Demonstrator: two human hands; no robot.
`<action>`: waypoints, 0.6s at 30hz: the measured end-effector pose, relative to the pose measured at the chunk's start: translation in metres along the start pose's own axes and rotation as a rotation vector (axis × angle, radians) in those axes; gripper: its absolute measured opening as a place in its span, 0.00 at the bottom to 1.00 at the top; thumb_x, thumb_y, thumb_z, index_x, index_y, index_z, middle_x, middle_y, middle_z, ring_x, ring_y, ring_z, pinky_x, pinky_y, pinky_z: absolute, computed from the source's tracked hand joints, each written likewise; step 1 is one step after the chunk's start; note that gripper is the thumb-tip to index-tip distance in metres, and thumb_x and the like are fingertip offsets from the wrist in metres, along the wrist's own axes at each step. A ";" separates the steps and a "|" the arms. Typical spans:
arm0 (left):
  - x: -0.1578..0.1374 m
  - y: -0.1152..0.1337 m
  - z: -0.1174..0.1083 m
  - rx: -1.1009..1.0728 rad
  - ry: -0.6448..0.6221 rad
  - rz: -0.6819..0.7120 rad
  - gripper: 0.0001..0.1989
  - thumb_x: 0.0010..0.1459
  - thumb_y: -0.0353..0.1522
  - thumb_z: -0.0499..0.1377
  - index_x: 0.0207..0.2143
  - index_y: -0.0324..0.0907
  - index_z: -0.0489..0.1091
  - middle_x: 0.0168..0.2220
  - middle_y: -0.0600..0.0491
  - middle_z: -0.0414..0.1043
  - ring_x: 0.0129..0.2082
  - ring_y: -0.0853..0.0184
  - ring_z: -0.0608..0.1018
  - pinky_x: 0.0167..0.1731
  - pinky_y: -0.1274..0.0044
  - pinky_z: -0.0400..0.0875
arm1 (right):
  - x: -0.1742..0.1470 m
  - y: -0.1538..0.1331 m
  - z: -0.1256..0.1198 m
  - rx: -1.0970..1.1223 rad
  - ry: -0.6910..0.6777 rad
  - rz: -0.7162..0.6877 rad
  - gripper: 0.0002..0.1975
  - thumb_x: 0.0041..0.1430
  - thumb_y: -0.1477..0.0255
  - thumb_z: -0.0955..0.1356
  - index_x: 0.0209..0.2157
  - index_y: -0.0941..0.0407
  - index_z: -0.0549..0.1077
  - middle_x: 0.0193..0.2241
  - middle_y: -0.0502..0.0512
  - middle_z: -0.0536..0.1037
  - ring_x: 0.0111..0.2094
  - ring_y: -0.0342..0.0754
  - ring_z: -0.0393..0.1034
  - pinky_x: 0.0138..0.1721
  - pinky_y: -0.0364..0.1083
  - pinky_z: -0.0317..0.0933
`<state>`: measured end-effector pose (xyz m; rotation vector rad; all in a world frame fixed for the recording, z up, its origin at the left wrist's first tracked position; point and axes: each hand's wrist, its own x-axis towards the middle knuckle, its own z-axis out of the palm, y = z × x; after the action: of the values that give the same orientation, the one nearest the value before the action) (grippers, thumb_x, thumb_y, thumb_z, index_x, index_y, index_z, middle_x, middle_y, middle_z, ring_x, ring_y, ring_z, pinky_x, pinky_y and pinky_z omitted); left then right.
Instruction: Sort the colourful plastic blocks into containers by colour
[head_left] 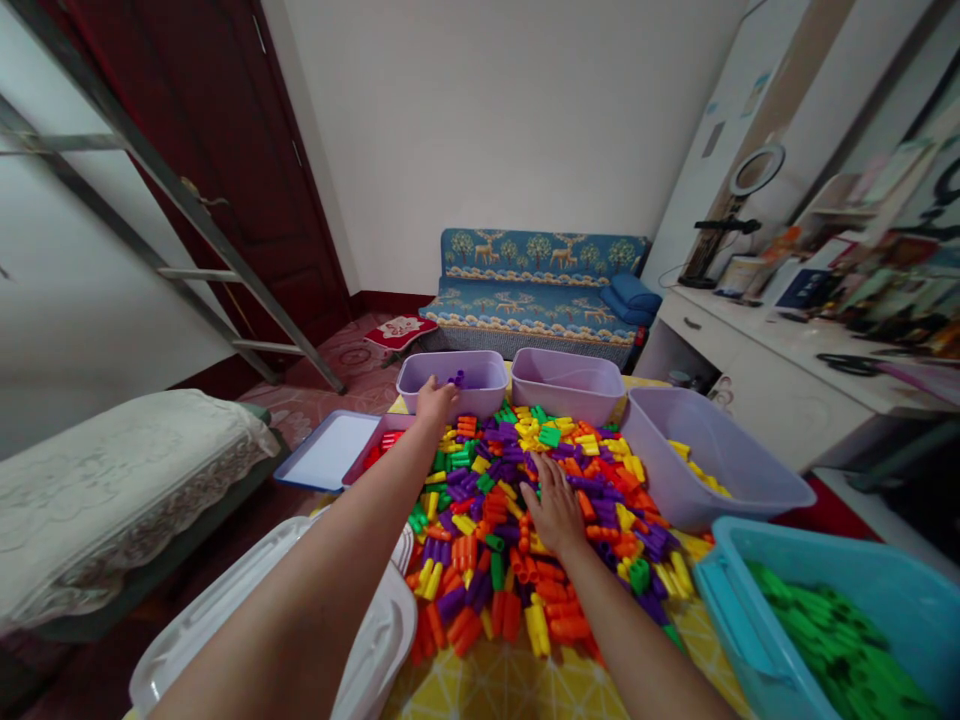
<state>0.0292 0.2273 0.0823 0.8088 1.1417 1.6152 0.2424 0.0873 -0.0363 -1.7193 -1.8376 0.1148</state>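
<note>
My left hand (437, 402) reaches over the near wall of a lilac bin (480, 402) at the back left. Its fingers are closed at a small purple plastic piece (459, 379), partly hidden by the hand. My right hand (556, 505) rests on a big heap of plastic building pieces (495, 505) with its fingers apart, touching purple and orange ones. Red, orange, yellow, green and purple tube-shaped pieces are mixed in the heap, some joined in rows.
A second lilac bin (568, 397) stands at the back. At right, a lilac bin (705, 460) holds yellow pieces and a turquoise bin (757, 650) green ones. White lids (382, 640) lie under my left arm. A small tray (390, 425) with red pieces sits beside a whiteboard (322, 452).
</note>
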 end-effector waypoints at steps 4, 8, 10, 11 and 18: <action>-0.009 -0.009 -0.010 0.047 -0.098 0.103 0.35 0.52 0.27 0.61 0.63 0.41 0.59 0.56 0.42 0.69 0.53 0.61 0.75 0.54 0.67 0.69 | 0.000 0.000 0.000 0.013 -0.003 -0.009 0.28 0.66 0.64 0.60 0.65 0.56 0.58 0.63 0.61 0.63 0.65 0.54 0.53 0.64 0.55 0.53; -0.042 -0.046 -0.025 0.364 -0.252 0.292 0.25 0.54 0.26 0.55 0.56 0.41 0.68 0.55 0.45 0.71 0.57 0.59 0.72 0.60 0.63 0.64 | 0.000 0.001 0.001 0.019 0.015 -0.016 0.27 0.66 0.64 0.60 0.65 0.54 0.58 0.63 0.60 0.63 0.65 0.53 0.54 0.64 0.56 0.53; -0.057 -0.064 -0.030 0.630 -0.286 0.407 0.26 0.51 0.23 0.55 0.53 0.41 0.71 0.55 0.45 0.70 0.59 0.58 0.69 0.63 0.63 0.60 | 0.000 0.001 0.001 0.016 0.020 -0.015 0.27 0.65 0.64 0.60 0.65 0.54 0.58 0.63 0.60 0.63 0.65 0.53 0.54 0.63 0.57 0.53; -0.063 -0.071 -0.031 0.752 -0.292 0.432 0.27 0.50 0.22 0.56 0.54 0.41 0.71 0.57 0.44 0.68 0.61 0.57 0.67 0.63 0.63 0.58 | 0.000 0.001 0.001 0.011 0.016 -0.012 0.28 0.65 0.64 0.60 0.65 0.54 0.58 0.63 0.60 0.63 0.65 0.53 0.54 0.63 0.57 0.53; -0.061 -0.067 -0.020 1.430 -0.315 0.328 0.37 0.53 0.20 0.52 0.65 0.47 0.57 0.64 0.42 0.55 0.63 0.56 0.63 0.60 0.66 0.61 | 0.000 -0.002 0.000 -0.027 -0.017 0.029 0.28 0.65 0.64 0.60 0.65 0.55 0.57 0.64 0.60 0.62 0.65 0.53 0.53 0.63 0.55 0.54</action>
<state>0.0528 0.1697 0.0131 2.1223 1.9297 0.6031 0.2408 0.0865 -0.0352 -1.7687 -1.8352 0.1169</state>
